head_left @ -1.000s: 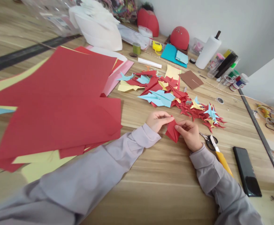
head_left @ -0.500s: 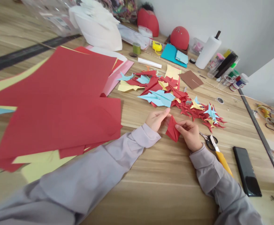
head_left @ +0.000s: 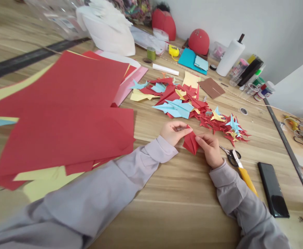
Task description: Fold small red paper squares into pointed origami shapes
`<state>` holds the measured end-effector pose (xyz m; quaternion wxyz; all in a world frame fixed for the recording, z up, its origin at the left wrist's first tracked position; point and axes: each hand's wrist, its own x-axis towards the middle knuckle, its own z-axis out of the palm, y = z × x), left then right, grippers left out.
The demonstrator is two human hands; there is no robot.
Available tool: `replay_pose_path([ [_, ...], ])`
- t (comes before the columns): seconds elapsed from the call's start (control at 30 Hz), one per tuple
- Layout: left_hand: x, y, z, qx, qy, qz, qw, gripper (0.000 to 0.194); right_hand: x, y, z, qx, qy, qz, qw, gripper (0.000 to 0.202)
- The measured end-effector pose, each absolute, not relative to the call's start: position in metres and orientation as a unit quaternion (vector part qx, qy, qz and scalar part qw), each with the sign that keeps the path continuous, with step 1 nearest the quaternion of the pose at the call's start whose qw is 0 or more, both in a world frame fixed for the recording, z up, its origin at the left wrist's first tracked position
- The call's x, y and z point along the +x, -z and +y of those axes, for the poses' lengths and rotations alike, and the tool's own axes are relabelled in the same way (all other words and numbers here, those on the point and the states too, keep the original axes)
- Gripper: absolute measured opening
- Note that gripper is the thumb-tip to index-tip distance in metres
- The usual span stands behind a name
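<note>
A small folded piece of red paper [head_left: 191, 143], roughly diamond-shaped with creases, is held just above the wooden table. My left hand [head_left: 174, 132] pinches its upper tip between thumb and fingers. On its right edge, my right hand [head_left: 209, 147] is closed with the thumb in front; the fingertips behind the paper are hidden. Just beyond my hands lies a pile of folded paper shapes [head_left: 205, 120], mostly red, with some yellow ones and a large light-blue paper plane [head_left: 176, 109].
Large red paper sheets [head_left: 71, 135] cover the table's left side. Right of my right hand lie scissors [head_left: 230, 156], a yellow-handled cutter [head_left: 247, 180] and a black phone [head_left: 273, 189]. Behind the pile are a yellow tape measure [head_left: 173, 51], a white roll [head_left: 230, 57] and several bottles.
My left thumb and fingers have come onto the top tip of the red paper. The paper has tilted slightly, and my right hand keeps its edge with a small shift.
</note>
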<state>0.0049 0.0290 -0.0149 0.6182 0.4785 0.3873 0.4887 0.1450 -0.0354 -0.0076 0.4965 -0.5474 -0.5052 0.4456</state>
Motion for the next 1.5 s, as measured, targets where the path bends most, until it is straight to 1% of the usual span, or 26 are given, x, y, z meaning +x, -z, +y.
replay_pose_path([
  [0.1, 0.005, 0.016, 0.029, 0.482, -0.481, 0.382, 0.625, 0.023, 0.145, 0.009, -0.036, -0.538, -0.463, -0.51, 0.485, 0.018],
  [0.2, 0.005, 0.018, 0.027, 0.503, -0.447, 0.346, 0.654, 0.028, 0.145, 0.01, -0.035, -0.541, -0.459, -0.507, 0.489, 0.018],
  [0.3, 0.005, 0.017, 0.025, 0.538, -0.42, 0.337, 0.649, 0.023, 0.146, 0.01, -0.035, -0.542, -0.453, -0.51, 0.491, 0.018],
  [0.4, 0.004, 0.014, 0.024, 0.548, -0.429, 0.359, 0.622, 0.019, 0.145, 0.008, -0.035, -0.536, -0.455, -0.513, 0.492, 0.019],
  [0.47, 0.004, 0.012, 0.024, 0.537, -0.435, 0.364, 0.624, 0.019, 0.144, 0.009, -0.035, -0.533, -0.462, -0.513, 0.488, 0.018],
  [0.57, 0.005, 0.013, 0.025, 0.494, -0.448, 0.349, 0.659, 0.025, 0.144, 0.011, -0.035, -0.534, -0.475, -0.507, 0.482, 0.018],
  [0.7, 0.006, 0.019, 0.027, 0.398, -0.462, 0.325, 0.723, 0.037, 0.144, 0.013, -0.034, -0.536, -0.474, -0.475, 0.511, 0.018],
  [0.77, 0.006, 0.02, 0.028, 0.402, -0.466, 0.33, 0.716, 0.034, 0.144, 0.013, -0.033, -0.534, -0.475, -0.471, 0.518, 0.018],
  [0.9, 0.005, 0.018, 0.028, 0.47, -0.456, 0.326, 0.682, 0.027, 0.145, 0.013, -0.032, -0.538, -0.46, -0.477, 0.522, 0.017],
  [1.1, 0.006, 0.021, 0.028, 0.478, -0.445, 0.319, 0.686, 0.031, 0.15, 0.018, -0.033, -0.528, -0.457, -0.473, 0.538, 0.016],
  [1.33, 0.006, 0.022, 0.027, 0.507, -0.439, 0.336, 0.661, 0.027, 0.147, 0.013, -0.033, -0.534, -0.446, -0.494, 0.521, 0.018],
  [1.5, 0.004, 0.02, 0.028, 0.5, -0.438, 0.327, 0.672, 0.029, 0.147, 0.014, -0.032, -0.534, -0.437, -0.493, 0.529, 0.018],
])
